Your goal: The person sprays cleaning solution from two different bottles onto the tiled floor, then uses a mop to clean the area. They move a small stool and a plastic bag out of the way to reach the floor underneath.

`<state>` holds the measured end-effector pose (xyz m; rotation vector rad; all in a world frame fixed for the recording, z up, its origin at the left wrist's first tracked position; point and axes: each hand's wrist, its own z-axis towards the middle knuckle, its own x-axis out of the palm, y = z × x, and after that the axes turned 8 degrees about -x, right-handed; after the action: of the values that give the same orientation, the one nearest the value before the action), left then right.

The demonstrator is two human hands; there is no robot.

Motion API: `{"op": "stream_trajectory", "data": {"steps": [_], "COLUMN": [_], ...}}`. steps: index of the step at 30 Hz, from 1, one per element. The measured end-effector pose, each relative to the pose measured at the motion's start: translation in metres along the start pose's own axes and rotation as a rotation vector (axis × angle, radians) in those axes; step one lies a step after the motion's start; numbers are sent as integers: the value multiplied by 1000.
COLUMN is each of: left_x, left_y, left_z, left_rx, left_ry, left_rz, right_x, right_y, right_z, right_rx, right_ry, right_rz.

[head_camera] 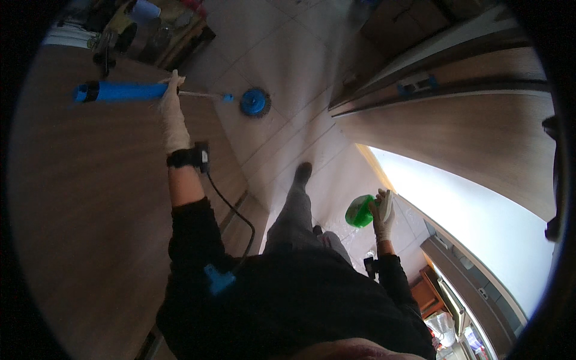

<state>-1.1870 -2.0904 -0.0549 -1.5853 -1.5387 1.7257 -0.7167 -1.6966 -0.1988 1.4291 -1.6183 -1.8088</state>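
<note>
My left hand [172, 105], in a pale glove, is closed around the pole of a long-handled mop just below its thick blue grip [130, 91]. The thin pole runs to a blue joint and a round blue mop head [253, 102] with a dark fringe, which is on the tiled floor. On the right, my gloved right hand [384, 215] holds a green plastic container [359, 211] beside my legs. Motion blur hides what kind of container it is. A black wristband [184, 158] with a small device and cable is on my left wrist.
A wood-grain panel [103, 157] fills the left side. Another wood-grain door or panel [450, 121] stands on the right, beside a bright opening [468, 198]. Cluttered items sit on a wooden surface [184, 45] at the upper left. The tiled floor [279, 54] looks shiny.
</note>
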Motion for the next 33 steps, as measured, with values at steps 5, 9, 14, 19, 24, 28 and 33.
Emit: {"op": "stream_trajectory", "data": {"steps": [5,9,14,19,24,28,33], "left_x": [3,-9,-12,-40,-77,-93,-91], "left_y": [23,25,29,39,55,72,62], "left_z": [12,16,-7,-48,-101,-129,-137], "left_rx": [31,167,280,244,164,111,-56], "left_ry": [79,249,307,293,253,226,134], "left_rz": [-83,-37,49,51,47,-16,-124], "right_x": [1,1,2,0,-2,5,5], "right_y": [-1,-1,-1,-1,-1,2,7], "right_z": [-5,-4,5,4,6,13,16], "right_rx": [28,14,55,7,-41,-158,-248], "right_ry": [-3,-39,-18,-3,51,56,68], "right_rz": [24,65,19,12,-16,44,-34]}}
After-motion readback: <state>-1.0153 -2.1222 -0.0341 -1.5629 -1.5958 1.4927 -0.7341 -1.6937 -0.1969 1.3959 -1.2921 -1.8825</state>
